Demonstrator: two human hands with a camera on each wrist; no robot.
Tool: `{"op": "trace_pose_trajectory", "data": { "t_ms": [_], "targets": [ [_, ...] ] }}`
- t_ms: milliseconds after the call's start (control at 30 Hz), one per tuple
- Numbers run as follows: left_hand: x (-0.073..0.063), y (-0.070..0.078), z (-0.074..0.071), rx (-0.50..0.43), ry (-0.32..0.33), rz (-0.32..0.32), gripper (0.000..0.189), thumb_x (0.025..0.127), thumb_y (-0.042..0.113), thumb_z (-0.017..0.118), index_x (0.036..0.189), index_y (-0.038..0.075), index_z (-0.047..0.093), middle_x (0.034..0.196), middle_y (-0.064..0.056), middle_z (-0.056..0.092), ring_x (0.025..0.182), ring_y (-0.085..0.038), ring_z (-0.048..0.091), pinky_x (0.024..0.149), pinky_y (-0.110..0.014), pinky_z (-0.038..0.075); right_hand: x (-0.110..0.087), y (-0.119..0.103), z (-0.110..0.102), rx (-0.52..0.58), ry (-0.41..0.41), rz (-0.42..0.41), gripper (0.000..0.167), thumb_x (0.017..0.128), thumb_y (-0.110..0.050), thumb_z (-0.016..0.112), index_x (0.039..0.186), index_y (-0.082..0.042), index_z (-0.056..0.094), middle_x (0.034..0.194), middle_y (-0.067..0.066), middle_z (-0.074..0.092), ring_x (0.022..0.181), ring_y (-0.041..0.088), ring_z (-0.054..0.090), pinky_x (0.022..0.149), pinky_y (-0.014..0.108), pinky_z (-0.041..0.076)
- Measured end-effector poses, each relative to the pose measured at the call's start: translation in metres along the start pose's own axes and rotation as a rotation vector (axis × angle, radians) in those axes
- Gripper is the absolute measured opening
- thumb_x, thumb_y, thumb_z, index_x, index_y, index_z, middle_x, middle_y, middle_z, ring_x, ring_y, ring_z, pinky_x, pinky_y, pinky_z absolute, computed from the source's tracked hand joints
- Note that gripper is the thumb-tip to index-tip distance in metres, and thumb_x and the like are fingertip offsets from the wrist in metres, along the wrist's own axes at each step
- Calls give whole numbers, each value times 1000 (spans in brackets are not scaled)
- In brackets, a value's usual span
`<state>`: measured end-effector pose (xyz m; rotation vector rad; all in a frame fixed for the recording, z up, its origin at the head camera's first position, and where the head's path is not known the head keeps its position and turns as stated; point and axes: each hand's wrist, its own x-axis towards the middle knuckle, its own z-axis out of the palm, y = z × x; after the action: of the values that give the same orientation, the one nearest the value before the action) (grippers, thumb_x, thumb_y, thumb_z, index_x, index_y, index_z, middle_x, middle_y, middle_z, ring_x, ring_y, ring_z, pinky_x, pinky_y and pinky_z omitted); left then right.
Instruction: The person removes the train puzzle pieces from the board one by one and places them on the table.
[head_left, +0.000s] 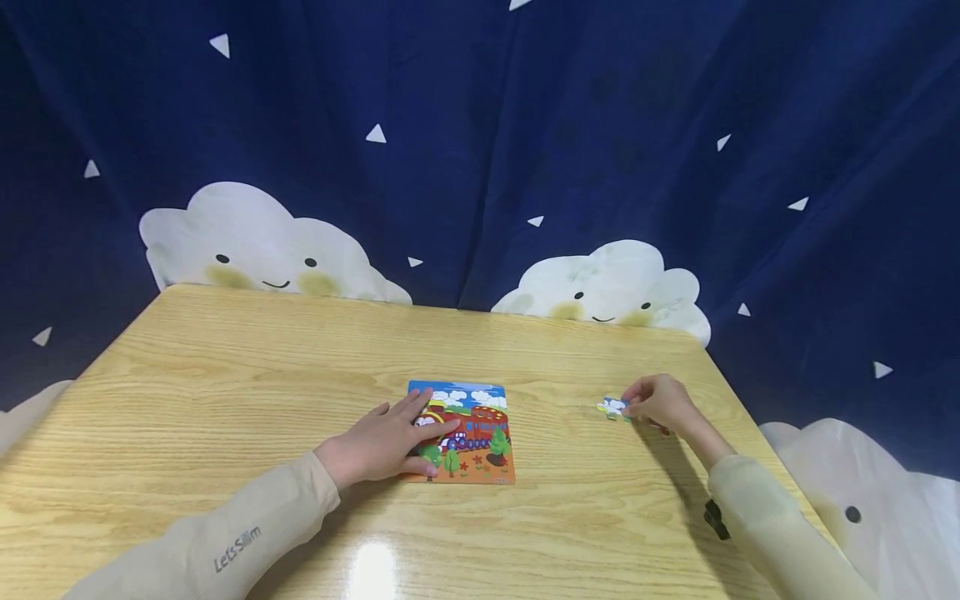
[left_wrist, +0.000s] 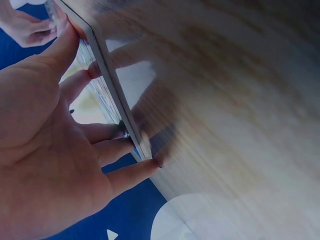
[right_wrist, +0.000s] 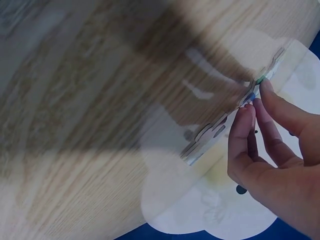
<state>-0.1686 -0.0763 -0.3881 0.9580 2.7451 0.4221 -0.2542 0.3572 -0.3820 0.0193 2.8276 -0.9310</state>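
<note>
A square jigsaw puzzle [head_left: 486, 427] with a red train, green trees and white clouds lies flat on the wooden table. Over its left side rests my left hand [head_left: 401, 437], fingers spread and straight on the picture. From low down, the left wrist view shows the thumb and fingertips at the puzzle's edge [left_wrist: 112, 82]. To the right, my right hand [head_left: 662, 402] pinches a puzzle piece [right_wrist: 251, 96] between thumb and fingers, close over the table. A blue, white and green piece [head_left: 613, 407] shows at its fingertips, and a reddish piece [head_left: 660, 428] is partly hidden beneath the hand.
The light wood table [head_left: 300, 358] reaches back to a dark blue curtain [head_left: 450, 125] printed with smiling clouds and white triangles. A small black object [head_left: 716, 518] shows beside the right sleeve [head_left: 757, 508]. Bare wood separates the puzzle from the loose pieces.
</note>
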Motion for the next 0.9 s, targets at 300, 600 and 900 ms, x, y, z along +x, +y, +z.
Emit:
{"op": "trace_pose_trajectory", "data": {
  "t_ms": [300, 600, 900],
  "targets": [
    [2, 2, 1, -1, -1, 6, 64, 92, 45, 63, 150, 25, 44, 157, -27, 21, 145, -43, 19, 106, -66, 28, 0, 5, -3, -2, 0, -9, 18, 81, -4, 77, 95, 4, 69, 70, 3, 59, 48, 13, 47, 41, 29, 40],
    [1, 2, 1, -8, 1, 13, 64, 92, 44, 63, 150, 24, 44, 157, -28, 20, 144, -43, 19, 106, -66, 28, 1, -17, 9, 118, -40, -73, 24, 87, -11, 75, 105, 5, 70, 84, 7, 71, 57, 15, 57, 51, 32, 49],
    [0, -1, 3, -83, -35, -16, 64, 94, 44, 60, 152, 25, 40, 159, -29, 8, 146, -43, 6, 110, -65, 20, 12, -87, 66, 440, -254, -199, 28, 89, 1, 70, 112, 15, 63, 97, 16, 71, 86, 20, 69, 84, 36, 56]
  ]
}}
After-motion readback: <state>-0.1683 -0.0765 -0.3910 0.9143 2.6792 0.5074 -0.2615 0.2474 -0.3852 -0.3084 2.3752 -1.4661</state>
